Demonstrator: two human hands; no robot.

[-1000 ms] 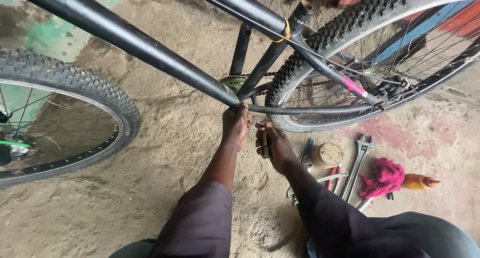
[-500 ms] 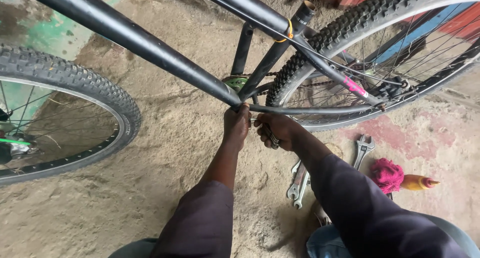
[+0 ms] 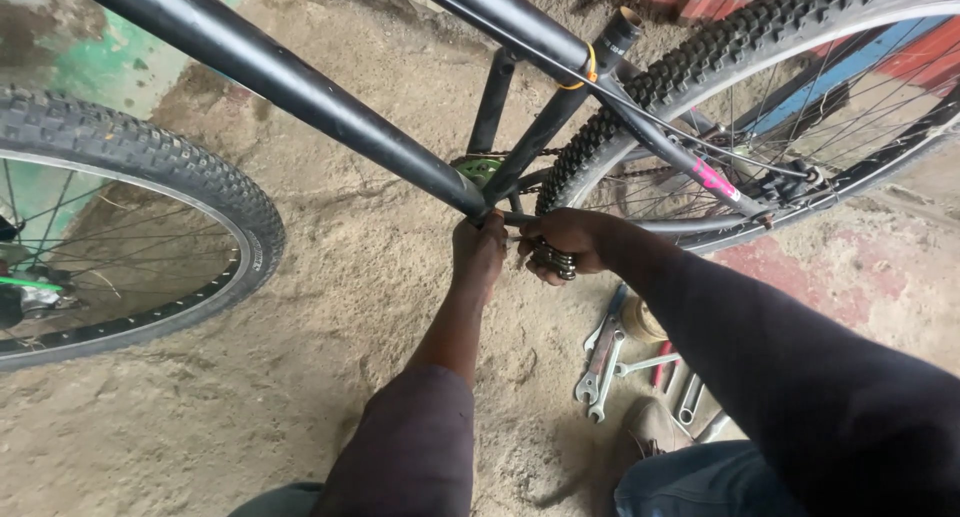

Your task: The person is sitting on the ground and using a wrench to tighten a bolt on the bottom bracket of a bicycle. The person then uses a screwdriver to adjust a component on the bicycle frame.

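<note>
A black bicycle frame (image 3: 300, 87) stands over sandy ground, with its front wheel (image 3: 150, 177) at the left and its rear wheel (image 3: 760, 57) at the upper right. My left hand (image 3: 478, 252) presses up against the bottom bracket where the frame tubes meet. Beside it, my right hand (image 3: 565, 239) is closed on a small dark metal part (image 3: 553, 260) held at the same joint. A green chainring (image 3: 478, 167) shows just behind the tubes. Both forearms wear dark sleeves.
Several wrenches (image 3: 600, 362) and a red-handled tool (image 3: 660, 369) lie on the ground at the lower right, next to a small round tin (image 3: 640, 319). A green-painted wall (image 3: 80, 47) rises at the upper left.
My right hand has moved up and left to the bottom bracket, next to my left hand. The view has shifted closer, and my right arm now covers the pink cloth and some tools.
</note>
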